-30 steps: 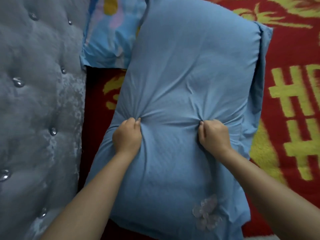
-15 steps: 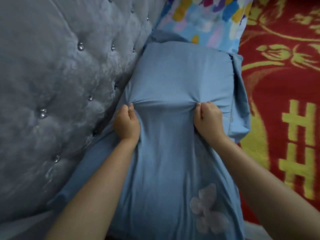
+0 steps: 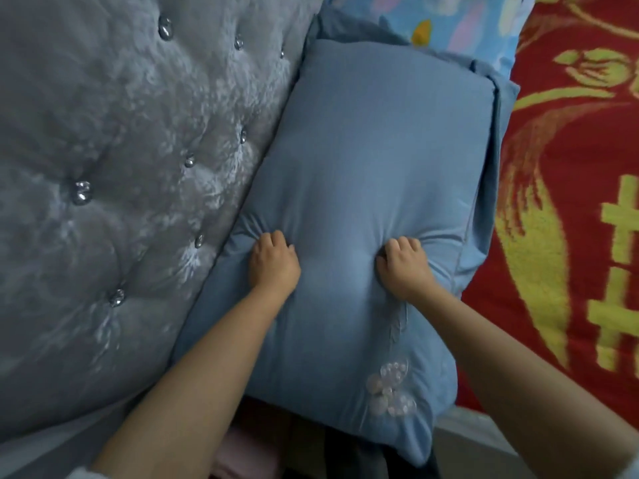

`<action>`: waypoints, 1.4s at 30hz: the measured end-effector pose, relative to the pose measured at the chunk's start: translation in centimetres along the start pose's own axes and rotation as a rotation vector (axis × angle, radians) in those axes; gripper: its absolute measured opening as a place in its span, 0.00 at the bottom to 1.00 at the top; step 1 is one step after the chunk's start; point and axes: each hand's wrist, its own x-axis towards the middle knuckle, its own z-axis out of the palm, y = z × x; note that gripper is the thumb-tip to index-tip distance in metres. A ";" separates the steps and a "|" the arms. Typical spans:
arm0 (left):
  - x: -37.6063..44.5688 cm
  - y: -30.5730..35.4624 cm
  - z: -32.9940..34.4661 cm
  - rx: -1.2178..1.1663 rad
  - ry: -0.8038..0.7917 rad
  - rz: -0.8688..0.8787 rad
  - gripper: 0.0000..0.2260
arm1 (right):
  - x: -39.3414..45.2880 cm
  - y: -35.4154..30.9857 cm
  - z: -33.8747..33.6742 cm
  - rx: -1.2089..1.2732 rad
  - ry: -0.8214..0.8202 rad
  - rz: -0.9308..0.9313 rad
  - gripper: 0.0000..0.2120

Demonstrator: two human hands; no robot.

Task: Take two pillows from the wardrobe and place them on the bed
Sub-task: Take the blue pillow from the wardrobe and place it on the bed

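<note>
Two bare forearms enter from the bottom edge. Left hand (image 3: 275, 266) and right hand (image 3: 403, 266): no rings, watch or gloves visible. Pale sleeve hem (image 3: 77, 473) shows at the lower left corner; sleeves otherwise out of frame.

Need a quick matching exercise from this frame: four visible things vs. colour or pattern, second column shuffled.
Things:
1. plain pillow
2. headboard
3. blanket
4. far pillow

Looks:
A. red with yellow motifs
B. grey, tufted, shiny studs
C. plain blue, pale flower at near corner
D. light blue with multicoloured print

Pairs: 1-C, 2-B, 3-A, 4-D
</note>
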 end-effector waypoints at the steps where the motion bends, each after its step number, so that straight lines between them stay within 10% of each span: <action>1: -0.5 0.0 -0.1 0.011 0.006 0.016 0.15 | -0.4 0.3 0.0 -0.022 -0.043 -0.006 0.12; 8: -6.9 0.5 2.5 0.123 0.073 0.229 0.24 | -6.1 1.0 2.2 0.025 -0.172 0.112 0.25; 19: -10.7 1.6 3.5 0.062 0.013 0.016 0.23 | -7.5 1.0 0.0 -0.053 -0.194 0.012 0.25; 42: -66.5 6.2 -3.3 -0.148 0.499 -0.840 0.09 | -46.7 -7.4 -8.7 -0.094 -0.267 -1.303 0.15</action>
